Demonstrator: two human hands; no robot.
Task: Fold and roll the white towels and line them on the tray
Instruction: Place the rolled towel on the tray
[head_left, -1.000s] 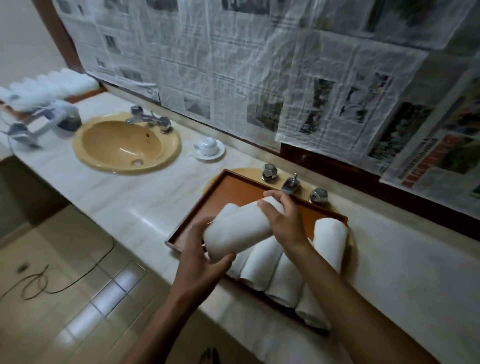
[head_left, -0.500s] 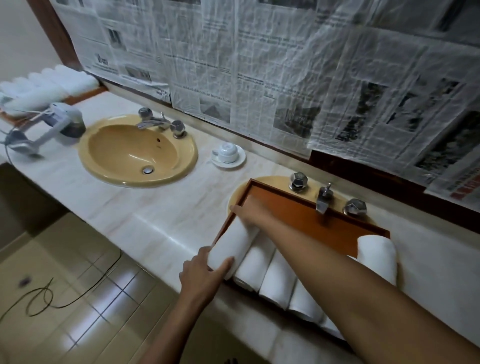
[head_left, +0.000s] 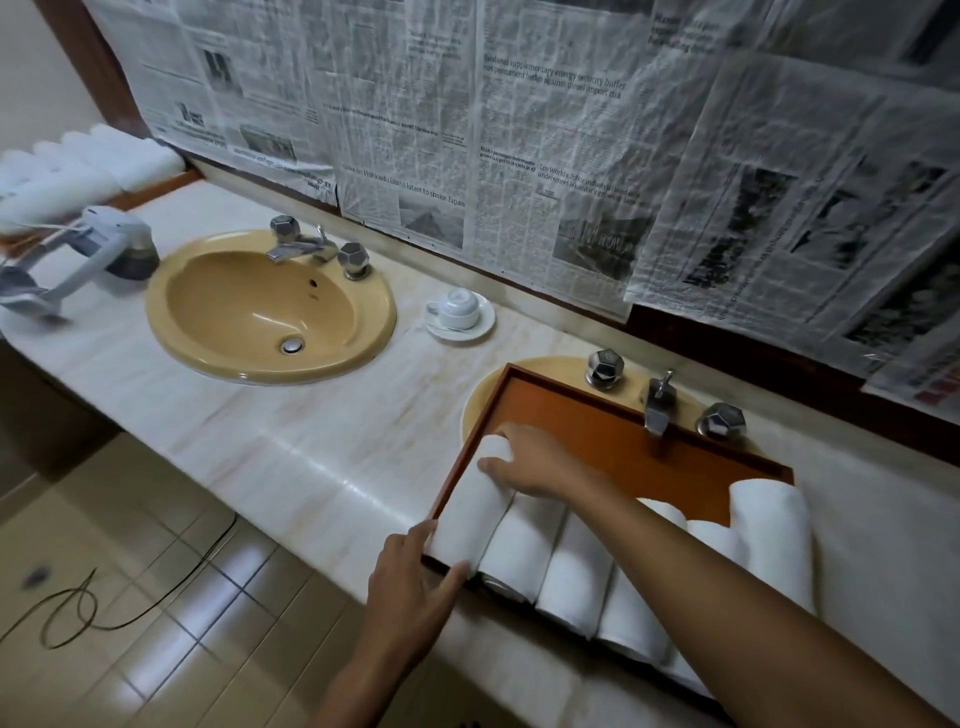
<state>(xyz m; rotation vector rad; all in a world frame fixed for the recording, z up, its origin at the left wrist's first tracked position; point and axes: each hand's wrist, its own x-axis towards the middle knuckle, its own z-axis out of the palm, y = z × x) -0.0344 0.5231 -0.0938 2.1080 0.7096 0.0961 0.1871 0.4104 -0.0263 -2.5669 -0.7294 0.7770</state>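
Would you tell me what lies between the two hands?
Head view: the leftmost rolled towel, left hand at its near end, right hand on its far end.

Hotel-style bathroom, vanity area. Long pale marble counter (head_left: 311, 457) with two inset mustard-yellow basins: one open (head_left: 270, 312) with chrome mixer tap (head_left: 298, 247) and faceted knobs, the second (head_left: 478, 400) mostly covered by a wooden tray (head_left: 597, 441) of rolled white towels (head_left: 571, 577), its own tap (head_left: 658, 400) behind. White hair dryer (head_left: 88, 254) at the left end. Upturned cup (head_left: 460, 306) on a saucer (head_left: 457, 330). More rolled towels (head_left: 88, 161) at far left. Glossy tiled floor (head_left: 182, 623). Wall behind papered with newspaper sheets (head_left: 519, 130)
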